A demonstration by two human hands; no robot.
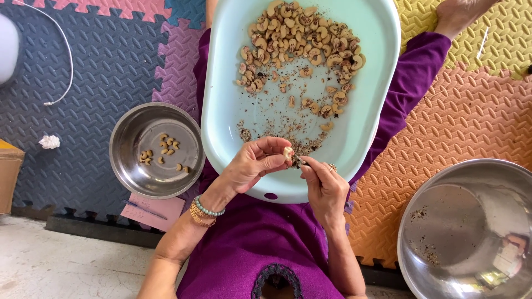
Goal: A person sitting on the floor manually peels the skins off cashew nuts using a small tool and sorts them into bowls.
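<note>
cashew (287,152) in left hand (252,166) fingertips, right hand (324,185) adj.

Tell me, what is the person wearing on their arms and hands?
The left hand has bangles on its wrist: a string of pale grey-green beads and gold-coloured bracelets beside it. The right hand wears a ring on one of its fingers. Both forearms are bare, with no sleeves showing. The clothing below them is purple.

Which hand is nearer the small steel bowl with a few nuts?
Left. The left hand is just beside the small bowl, holding a nut. The right hand is on the far side of the left.
</note>
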